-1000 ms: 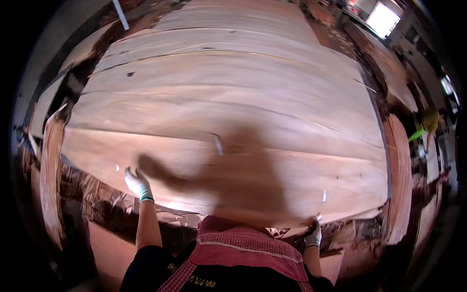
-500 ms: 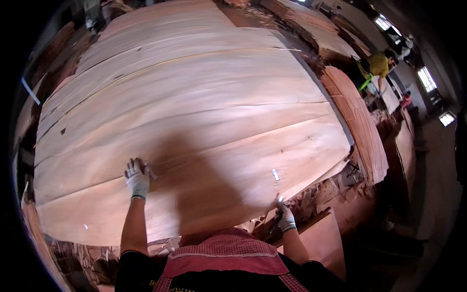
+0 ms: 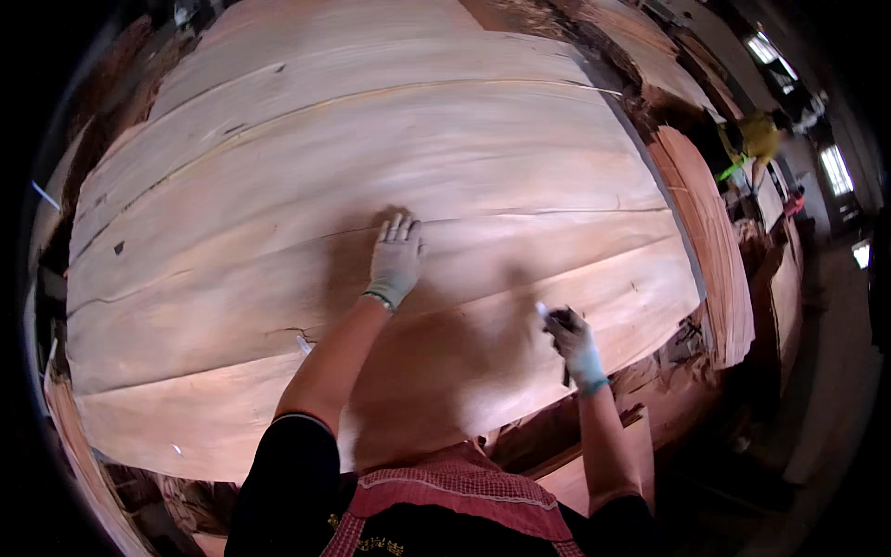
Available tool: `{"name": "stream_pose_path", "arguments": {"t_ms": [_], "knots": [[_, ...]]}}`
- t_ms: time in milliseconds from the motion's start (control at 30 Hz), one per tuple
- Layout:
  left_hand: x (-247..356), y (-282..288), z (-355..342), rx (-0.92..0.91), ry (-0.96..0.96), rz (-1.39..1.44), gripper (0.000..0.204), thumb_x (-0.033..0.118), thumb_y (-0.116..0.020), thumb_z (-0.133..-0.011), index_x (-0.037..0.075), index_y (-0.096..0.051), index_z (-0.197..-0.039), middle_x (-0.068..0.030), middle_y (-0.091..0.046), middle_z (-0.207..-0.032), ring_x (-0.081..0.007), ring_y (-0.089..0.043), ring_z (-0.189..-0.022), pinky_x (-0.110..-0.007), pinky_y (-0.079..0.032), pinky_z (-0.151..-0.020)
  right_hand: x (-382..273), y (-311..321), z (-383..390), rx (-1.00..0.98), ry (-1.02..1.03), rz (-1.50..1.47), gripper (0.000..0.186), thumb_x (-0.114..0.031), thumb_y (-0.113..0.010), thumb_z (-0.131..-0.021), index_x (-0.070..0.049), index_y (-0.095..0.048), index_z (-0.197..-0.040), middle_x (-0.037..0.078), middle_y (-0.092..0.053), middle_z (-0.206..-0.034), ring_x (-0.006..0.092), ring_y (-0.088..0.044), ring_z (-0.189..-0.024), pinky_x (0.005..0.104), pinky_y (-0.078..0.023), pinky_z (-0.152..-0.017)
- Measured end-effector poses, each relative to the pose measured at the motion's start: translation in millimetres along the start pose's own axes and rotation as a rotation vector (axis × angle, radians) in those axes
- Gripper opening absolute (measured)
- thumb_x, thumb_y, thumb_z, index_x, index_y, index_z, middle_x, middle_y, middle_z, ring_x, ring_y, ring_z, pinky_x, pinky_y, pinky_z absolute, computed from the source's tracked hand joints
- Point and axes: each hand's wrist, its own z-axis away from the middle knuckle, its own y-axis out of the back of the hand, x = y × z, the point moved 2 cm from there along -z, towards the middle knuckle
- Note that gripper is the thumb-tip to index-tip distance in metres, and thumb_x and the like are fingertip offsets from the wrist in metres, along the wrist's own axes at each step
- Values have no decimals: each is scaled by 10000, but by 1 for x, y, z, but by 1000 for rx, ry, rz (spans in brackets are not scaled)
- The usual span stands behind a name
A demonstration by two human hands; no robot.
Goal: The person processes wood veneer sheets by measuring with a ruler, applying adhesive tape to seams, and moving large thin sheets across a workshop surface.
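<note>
Wide, pale wood veneer sheets [image 3: 213, 288] lie spread before me, with long seams and cracks across them. My left hand [image 3: 394, 262], in a white glove, is stretched out over the middle of the veneer near a seam, palm down with nothing in it. My right hand [image 3: 575, 345], also gloved, is closed just above the near right part. A small white piece [image 3: 541, 309] sticks out at its fingertips, and a dark, narrow end shows below the palm; their kind is unclear. Beside my left forearm, a white strip [image 3: 304, 345] lies at a short crack.
Reddish veneer [image 3: 710, 251] is stacked along the right side. Broken veneer scraps [image 3: 668, 381] lie below the near right edge. Farther right, a person in a yellow top [image 3: 761, 139] bends over other sheets. A thin yellowish strip [image 3: 371, 91] runs across the far veneer.
My left hand has moved right and farther away, leaving the white strip by the crack. My right hand has risen from the near edge to over the veneer. The view has shifted slightly.
</note>
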Motion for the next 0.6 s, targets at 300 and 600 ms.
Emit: {"name": "stream_pose_path", "arguments": {"t_ms": [300,600], "knots": [[-3,-33,-21,-63,-12,212,456,176,-464,-911,42,-436,-1347,-136,-407,-1429,-309,-351,-1345,-437,-224,-1145,-25,-167,-231,-162,-51,143,308,-249,-649,-852,5,-633,-1027,114,-657,-834,233,-605,-788,331,-484,-735],[9,-40,-51,-128,-209,138,279,201,-557,-824,71,-640,-1057,-142,-603,-1107,-253,-507,-1096,-398,-329,-1052,14,-183,-193,-28,-82,164,248,-231,-565,-874,-3,-637,-940,28,-575,-726,122,-491,-609,280,-399,-535]]}}
